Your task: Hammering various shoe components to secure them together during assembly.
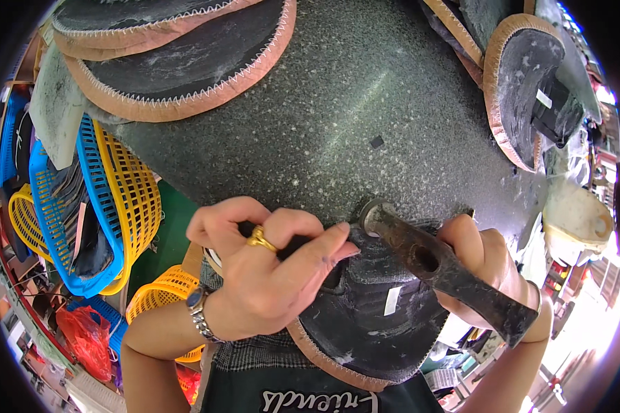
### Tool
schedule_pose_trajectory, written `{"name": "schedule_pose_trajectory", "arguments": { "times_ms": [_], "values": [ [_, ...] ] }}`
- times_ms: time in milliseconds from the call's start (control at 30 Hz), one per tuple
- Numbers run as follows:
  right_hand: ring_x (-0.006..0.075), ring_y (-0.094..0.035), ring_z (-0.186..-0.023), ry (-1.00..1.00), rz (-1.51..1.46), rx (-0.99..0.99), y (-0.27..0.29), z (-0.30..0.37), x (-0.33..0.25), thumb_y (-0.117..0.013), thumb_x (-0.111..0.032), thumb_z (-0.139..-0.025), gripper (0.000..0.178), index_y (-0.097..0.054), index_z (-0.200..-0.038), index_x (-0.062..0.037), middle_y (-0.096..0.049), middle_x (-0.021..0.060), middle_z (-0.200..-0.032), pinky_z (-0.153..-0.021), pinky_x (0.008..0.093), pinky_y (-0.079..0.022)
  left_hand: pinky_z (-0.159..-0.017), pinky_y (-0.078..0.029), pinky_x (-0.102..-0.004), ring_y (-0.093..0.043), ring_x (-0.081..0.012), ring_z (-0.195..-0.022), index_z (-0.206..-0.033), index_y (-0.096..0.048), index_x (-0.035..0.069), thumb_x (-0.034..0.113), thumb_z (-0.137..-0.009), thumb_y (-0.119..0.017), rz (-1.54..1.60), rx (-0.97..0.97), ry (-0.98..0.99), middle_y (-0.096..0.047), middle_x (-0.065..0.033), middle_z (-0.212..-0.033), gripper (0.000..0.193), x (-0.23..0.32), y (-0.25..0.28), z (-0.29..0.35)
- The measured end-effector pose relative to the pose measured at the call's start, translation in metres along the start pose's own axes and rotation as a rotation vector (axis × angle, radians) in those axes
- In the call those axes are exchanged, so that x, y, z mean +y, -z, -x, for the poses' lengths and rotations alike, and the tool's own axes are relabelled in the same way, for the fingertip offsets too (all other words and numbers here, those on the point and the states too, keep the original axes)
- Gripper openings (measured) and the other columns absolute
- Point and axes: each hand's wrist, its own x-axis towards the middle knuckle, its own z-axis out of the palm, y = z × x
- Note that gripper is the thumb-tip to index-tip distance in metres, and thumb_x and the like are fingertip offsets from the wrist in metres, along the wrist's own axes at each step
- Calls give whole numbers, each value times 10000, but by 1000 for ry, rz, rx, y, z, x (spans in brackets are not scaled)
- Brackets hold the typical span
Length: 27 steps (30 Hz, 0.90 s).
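A black shoe upper (372, 337) with a pinkish-brown zigzag-stitched border and a small white label lies at the near edge of the speckled dark table (269, 158), partly over my lap. Thumb and fingers of my left hand (269, 275) are pinched on its upper left part; a gold ring and a wristwatch show on that hand. In my right hand (489, 268) is a dark, worn metal hammer (455, 272). Its round face rests at or just above the upper's top edge, beside my left fingertips. The handle is mostly hidden behind the head and my fingers.
Similar stitched uppers (179, 82) are stacked at the far left, and others (523, 82) lie at the far right. A tiny black square (377, 142) sits mid-table. Left of the table stand a blue basket (83, 213) of black pieces, yellow baskets (134, 199) and a red plastic bag (86, 341).
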Motion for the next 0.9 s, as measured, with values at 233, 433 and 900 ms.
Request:
{"name": "schedule_pose_trajectory", "arguments": {
  "times_ms": [233,433,900],
  "values": [
    [253,-549,-456,118,76,17,6,-9,-2,-616,-104,-737,203,-472,-847,-13,-496,99,-653,-383,359,-432,-780,-256,-326,-368,-198,-820,-903,-713,188,135,-576,-821,-22,25,3,-527,106,-786,348,4,-4,7],
    [232,-518,-417,102,227,-51,17,-11,-11,-583,-89,-720,161,-443,-790,-48,-442,61,-587,-360,343,-413,-789,-254,-338,-374,-210,-826,-914,-710,191,105,-615,-787,-42,17,-48,-518,97,-858,320,7,-4,8],
    [284,-484,-499,71,15,61,-15,16,14,-681,0,-705,200,-540,-848,0,-466,125,-756,-434,368,-380,-737,-238,-329,-361,-162,-784,-1000,-707,144,219,-581,-819,-121,31,115,-500,94,-716,440,25,-7,15]
  ]
}}
